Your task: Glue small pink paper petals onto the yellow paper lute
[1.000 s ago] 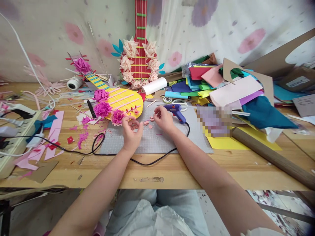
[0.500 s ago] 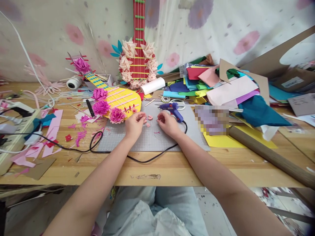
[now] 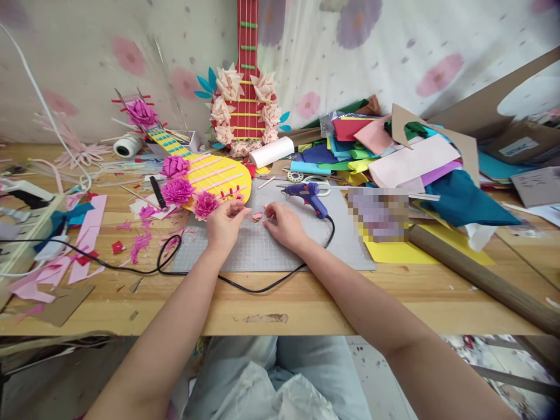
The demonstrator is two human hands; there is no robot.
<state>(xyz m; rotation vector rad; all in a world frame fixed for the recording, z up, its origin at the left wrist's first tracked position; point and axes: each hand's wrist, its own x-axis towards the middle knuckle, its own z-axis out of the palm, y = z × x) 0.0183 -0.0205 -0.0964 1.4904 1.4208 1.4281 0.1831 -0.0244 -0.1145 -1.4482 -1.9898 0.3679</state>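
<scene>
My left hand (image 3: 224,224) and my right hand (image 3: 284,224) meet over the grey cutting mat (image 3: 271,248). Both pinch a small pink paper piece (image 3: 256,216) between their fingertips. Just behind the left hand lies a yellow paper guitar (image 3: 210,178) with magenta paper flowers (image 3: 178,191) glued along its edge. A blue glue gun (image 3: 308,195) rests on the mat right behind my right hand, its black cord (image 3: 262,286) looping across the mat front.
A red paper guitar (image 3: 245,99) with cream flowers leans on the curtain. Coloured paper sheets (image 3: 394,157) pile at the right, a cardboard tube (image 3: 481,280) lies beside them. Pink scraps (image 3: 83,245), a white power strip (image 3: 26,192) and cables sit left.
My hands have come closer together near the yellow guitar's rim, and the pink piece is now held between both of them. The view has shifted slightly.
</scene>
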